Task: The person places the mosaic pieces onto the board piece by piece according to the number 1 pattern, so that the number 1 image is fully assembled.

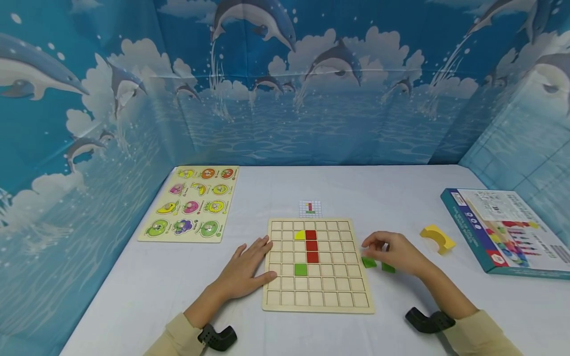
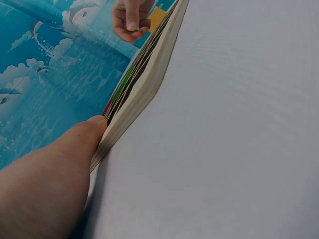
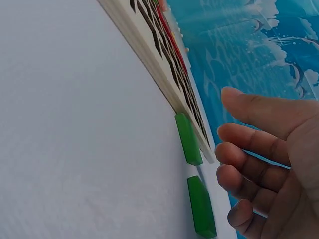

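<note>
While the left hand [image 1: 245,269] lies spread along the near side of a wooden grid board [image 1: 338,285], its thumb rests on the board's left edge, as the left wrist view also shows. The right hand [image 1: 394,252] hovers over two green blocks [image 1: 369,262] on the worktop [image 1: 169,291]; its fingers are loosely curved, its thumb stands apart from them in the right wrist view, and nothing shows in its grasp. Both blocks lie to the right of the board, one just beside its edge and the other slightly farther out.

On the board, three red squares [image 1: 312,245] form a column, with a yellow rounded piece [image 1: 300,235] left of the topmost one. A green square [image 1: 301,269] sits diagonally below and left of the lowest red.

Just beyond the board's far edge lies a small pattern card [image 1: 310,208]. To the left is a fruit puzzle [image 1: 180,217]; to the right are a yellow arch block [image 1: 441,238] and a flat box [image 1: 512,230]. Behind everything hangs a blue dolphin backdrop [image 1: 276,128].
</note>
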The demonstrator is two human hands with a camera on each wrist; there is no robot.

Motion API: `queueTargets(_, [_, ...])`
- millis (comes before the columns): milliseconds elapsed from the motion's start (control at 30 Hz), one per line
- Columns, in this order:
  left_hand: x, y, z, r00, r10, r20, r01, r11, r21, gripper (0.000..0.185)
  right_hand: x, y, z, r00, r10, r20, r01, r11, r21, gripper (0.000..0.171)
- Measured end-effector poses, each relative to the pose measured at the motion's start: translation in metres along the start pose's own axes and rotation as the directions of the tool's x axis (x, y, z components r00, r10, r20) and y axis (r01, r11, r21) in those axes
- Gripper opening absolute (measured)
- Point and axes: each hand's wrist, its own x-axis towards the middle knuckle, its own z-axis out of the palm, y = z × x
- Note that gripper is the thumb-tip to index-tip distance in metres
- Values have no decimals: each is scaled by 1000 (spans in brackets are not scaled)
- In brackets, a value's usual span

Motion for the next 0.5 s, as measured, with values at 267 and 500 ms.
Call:
queueTargets(267, [0, -1, 1, 1000, 3, -3, -3, 1000, 4, 79, 1, 8, 1, 999, -20, 51, 22, 999, -36, 26])
queueTargets(500, [0, -2, 2, 1000, 1, -4, -1, 1000, 6, 79, 1, 12, 2, 995, -33, 93, 36, 999, -30, 29])
